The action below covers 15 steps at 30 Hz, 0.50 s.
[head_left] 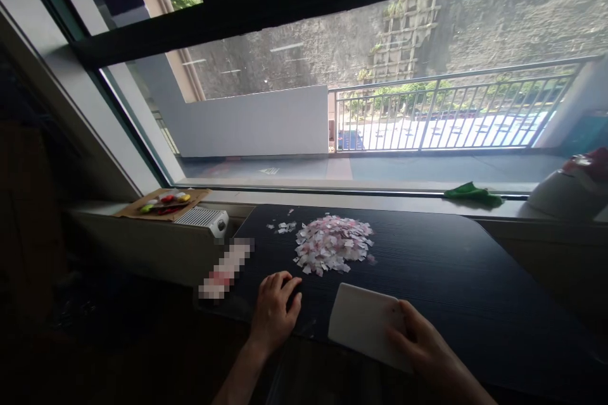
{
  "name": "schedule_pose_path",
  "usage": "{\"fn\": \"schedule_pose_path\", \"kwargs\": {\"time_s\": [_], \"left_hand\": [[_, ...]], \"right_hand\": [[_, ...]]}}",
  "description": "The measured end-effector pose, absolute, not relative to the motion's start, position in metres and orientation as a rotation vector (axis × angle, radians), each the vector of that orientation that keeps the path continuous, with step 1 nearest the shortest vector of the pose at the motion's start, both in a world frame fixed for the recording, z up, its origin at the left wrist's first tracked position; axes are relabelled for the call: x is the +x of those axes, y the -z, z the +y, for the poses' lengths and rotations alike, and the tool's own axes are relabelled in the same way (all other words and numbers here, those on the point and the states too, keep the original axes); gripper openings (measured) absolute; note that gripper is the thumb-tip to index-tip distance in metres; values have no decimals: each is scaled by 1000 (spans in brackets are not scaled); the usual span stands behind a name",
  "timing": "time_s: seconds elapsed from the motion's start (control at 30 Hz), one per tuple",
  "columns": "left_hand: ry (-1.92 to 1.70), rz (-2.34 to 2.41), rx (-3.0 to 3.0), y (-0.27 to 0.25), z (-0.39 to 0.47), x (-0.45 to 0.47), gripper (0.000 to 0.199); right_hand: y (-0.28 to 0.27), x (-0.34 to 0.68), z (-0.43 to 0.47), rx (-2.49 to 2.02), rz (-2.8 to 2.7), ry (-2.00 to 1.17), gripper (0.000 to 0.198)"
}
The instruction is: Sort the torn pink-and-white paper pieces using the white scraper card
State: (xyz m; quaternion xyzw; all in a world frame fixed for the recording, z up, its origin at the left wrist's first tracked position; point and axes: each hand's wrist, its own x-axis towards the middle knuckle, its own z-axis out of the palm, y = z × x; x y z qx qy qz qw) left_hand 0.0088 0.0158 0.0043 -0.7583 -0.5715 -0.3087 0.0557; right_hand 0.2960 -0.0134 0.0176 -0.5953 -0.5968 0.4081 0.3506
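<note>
While the right hand [422, 336] grips a smooth, round-cornered white panel [361, 318] at lower right of centre, the left hand [275, 307] curls loosely, holding nothing. I'd judge this a positioning step beside the ragged, pinkish-white paper scraps [333, 243] heaped mid-frame on the dark, wood-grained table [427, 253]; such light bits call for a gentle next move.

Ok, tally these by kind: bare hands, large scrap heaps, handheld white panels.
Bare hands: 2, the left hand and the right hand
Large scrap heap: 1
Handheld white panel: 1
Total: 4
</note>
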Motion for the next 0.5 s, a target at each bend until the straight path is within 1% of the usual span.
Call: {"fn": "schedule_pose_path", "kwargs": {"time_s": [0.1,0.27,0.33,0.5], "left_hand": [[926,-1732,-2307,-4,15,9,27],[906,-1729,-2304,-3,15,8,27],[900,-1725,-2304,-3,15,8,27],[916,-1718,-2299,-3,15,7,25]], "right_hand": [[-15,294,-22,-1506,-1495,-1105,32],[-17,297,-35,-1510,-1419,-1048,40],[-21,302,-31,-1562,-1376,-968,40],[-35,304,3,-1758,-1382,-656,40]]}}
